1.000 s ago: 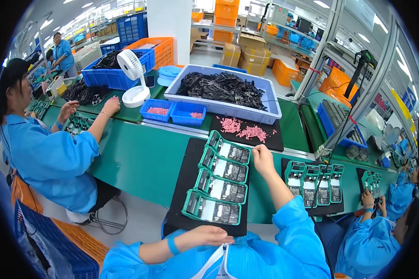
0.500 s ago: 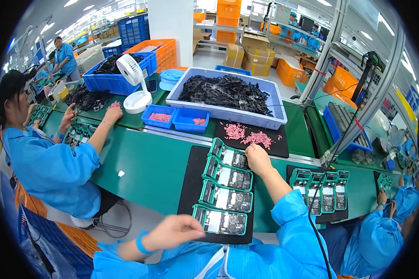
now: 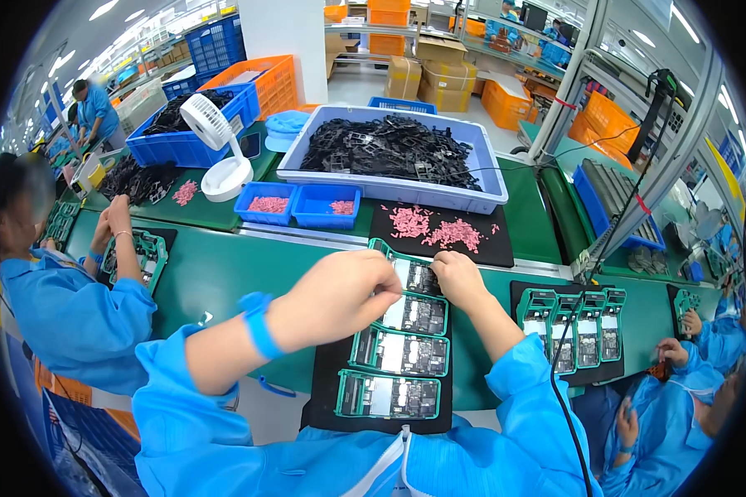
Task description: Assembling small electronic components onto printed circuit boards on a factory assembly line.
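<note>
In the head view, our left hand curls its fingers inward above four green-framed circuit boards lined up on a black mat; our right hand, fingers bent, is at the farthest board's right edge. We cannot tell whether either grips anything.

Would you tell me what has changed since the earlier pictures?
The left hand has moved forward from the near edge of the black mat to over the farther green-framed boards; a co-worker's hand has left a pink pile. The right hand stays by the farthest board; the boards stay lined up.
</note>
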Tool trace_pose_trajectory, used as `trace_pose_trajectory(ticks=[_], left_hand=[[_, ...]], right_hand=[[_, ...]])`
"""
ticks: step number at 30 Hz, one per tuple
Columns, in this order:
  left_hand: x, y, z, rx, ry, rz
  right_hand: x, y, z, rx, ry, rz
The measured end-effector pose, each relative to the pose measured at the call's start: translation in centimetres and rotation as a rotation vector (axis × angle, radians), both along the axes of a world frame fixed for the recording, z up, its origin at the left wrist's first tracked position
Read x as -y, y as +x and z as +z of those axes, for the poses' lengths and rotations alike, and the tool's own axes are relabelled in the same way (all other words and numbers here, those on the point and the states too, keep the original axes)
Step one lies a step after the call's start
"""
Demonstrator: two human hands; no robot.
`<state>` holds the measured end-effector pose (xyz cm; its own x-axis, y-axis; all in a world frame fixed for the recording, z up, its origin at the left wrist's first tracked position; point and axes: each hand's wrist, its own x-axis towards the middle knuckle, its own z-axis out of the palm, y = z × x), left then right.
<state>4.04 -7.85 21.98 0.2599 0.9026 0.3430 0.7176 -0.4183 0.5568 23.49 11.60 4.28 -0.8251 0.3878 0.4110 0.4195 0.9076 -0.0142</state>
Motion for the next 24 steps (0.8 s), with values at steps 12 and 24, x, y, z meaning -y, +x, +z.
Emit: trace_pose_trajectory(ticks=[12,24], left_hand=[[-10.5,4.7,-13.8,-0.339,-0.053,-0.104],[-11.2,6.0,-13.9,-0.689,-0.033,-0.17]], right_hand=[[2.8,1.2,-4.0,-0.674,-0.353,-0.259],[2.7,1.2,-4.0,-0.766,-0.377,-0.225]])
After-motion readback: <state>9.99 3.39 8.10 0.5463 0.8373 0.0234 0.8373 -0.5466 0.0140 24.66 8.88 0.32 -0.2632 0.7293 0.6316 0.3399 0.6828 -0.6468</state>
